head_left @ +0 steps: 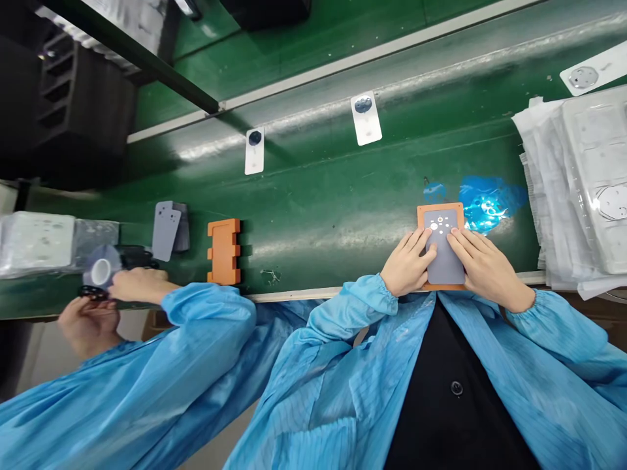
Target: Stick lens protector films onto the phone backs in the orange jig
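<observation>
An orange jig point(422, 215) lies at the near edge of the green belt, with a grey panel point(445, 261) with small holes set in it. My left hand point(406, 266) rests on the panel's left side, fingers laid flat against it. My right hand point(490, 269) lies on its right side, fingers stretched across the grey surface. Both hands press on the panel and neither grips it. A crumpled blue film point(490, 201) lies on the belt just beyond the jig.
Stacked clear plastic trays point(582, 189) fill the right. White cards with dark round parts point(255, 151) point(366, 119) point(588, 75) lie on the belt point(318, 196). At the left are an empty orange jig point(224, 251), grey panels point(166, 230), and a co-worker's hands point(137, 285) holding a roll.
</observation>
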`<move>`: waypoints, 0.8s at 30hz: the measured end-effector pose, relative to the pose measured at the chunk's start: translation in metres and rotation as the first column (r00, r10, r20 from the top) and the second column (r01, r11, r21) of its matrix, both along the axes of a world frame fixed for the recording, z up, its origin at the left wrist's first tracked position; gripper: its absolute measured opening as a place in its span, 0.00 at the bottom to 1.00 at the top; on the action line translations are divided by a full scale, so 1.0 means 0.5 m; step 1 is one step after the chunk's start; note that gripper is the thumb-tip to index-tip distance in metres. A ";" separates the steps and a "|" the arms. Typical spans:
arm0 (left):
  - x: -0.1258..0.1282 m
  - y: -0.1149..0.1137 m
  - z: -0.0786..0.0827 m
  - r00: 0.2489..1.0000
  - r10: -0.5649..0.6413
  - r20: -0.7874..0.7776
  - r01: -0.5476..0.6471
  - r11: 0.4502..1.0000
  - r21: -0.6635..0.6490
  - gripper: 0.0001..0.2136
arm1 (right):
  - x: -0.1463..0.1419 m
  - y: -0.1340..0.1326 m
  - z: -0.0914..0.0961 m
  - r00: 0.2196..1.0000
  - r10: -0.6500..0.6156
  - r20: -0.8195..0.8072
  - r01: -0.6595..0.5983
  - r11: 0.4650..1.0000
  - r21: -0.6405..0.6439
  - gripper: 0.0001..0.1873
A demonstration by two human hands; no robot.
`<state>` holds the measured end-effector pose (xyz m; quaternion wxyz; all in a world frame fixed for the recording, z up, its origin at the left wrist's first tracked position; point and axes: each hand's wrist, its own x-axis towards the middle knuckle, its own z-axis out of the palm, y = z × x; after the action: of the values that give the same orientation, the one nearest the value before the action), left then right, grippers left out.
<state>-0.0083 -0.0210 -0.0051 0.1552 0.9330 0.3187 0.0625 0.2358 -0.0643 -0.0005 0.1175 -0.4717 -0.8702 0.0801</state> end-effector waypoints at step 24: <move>0.090 0.040 0.095 0.467 0.261 0.845 -0.101 0.965 -0.243 0.06 | 0.016 0.061 0.024 0.356 -0.258 -0.898 0.020 0.963 -0.268 0.15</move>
<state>0.0365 -0.0012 0.0424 0.3608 0.7179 0.2973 0.5159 0.2437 -0.0338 0.0116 0.5411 -0.4268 -0.5961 0.4120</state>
